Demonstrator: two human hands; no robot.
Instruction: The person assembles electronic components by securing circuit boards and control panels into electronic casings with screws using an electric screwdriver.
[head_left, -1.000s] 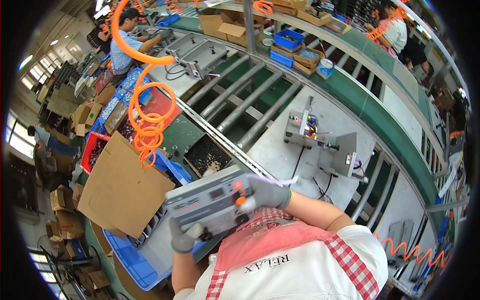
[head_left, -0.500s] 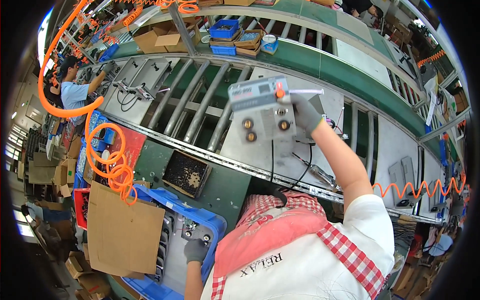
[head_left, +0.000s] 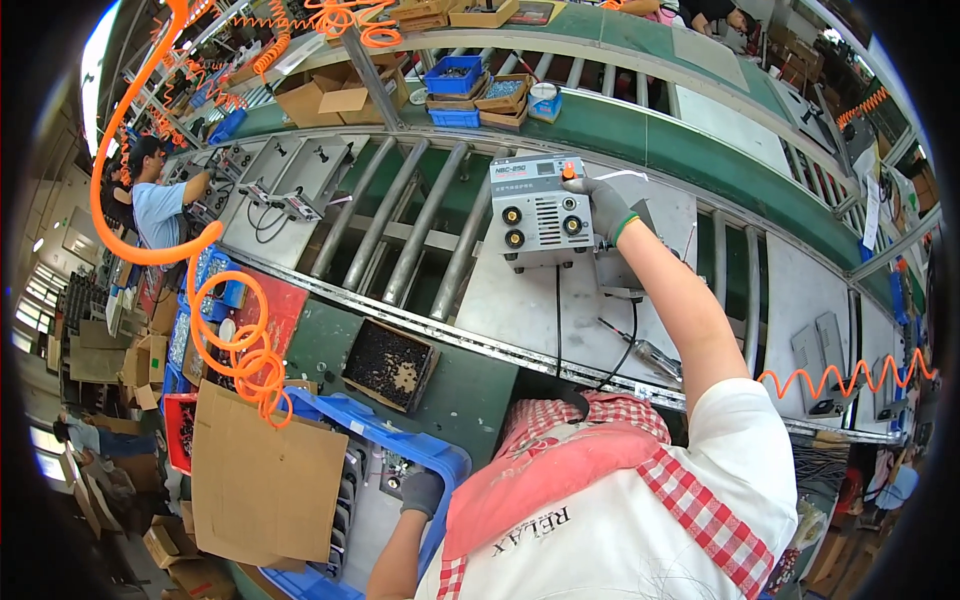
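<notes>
My right hand (head_left: 603, 208), in a grey glove, is closed on the right side of a grey front panel (head_left: 545, 232) with an orange knob, several round sockets and vent slots. It is upright above a whitish board (head_left: 490, 295), its small black feet at the bottom; whether they touch the board I cannot tell. My left hand (head_left: 421, 493), also gloved, is down in a blue bin (head_left: 452, 458), over a grey part with a green circuit board (head_left: 396, 463). Its fingers are mostly hidden. Behind the right hand is a grey metal bracket (head_left: 630, 285).
A silver power driver (head_left: 655, 358) with a black cable lies on the board. Metal rollers (head_left: 405, 225) run left of it. A box of small black parts (head_left: 388, 365) and a cardboard sheet (head_left: 265, 475) are nearer me. Orange coiled hose (head_left: 245, 350) hangs left; a co-worker (head_left: 160, 205) stands far left.
The panel in my right hand has turned from tilted and blurred to upright, its front toward me, and come lower. My left hand has moved farther over the part in the bin.
</notes>
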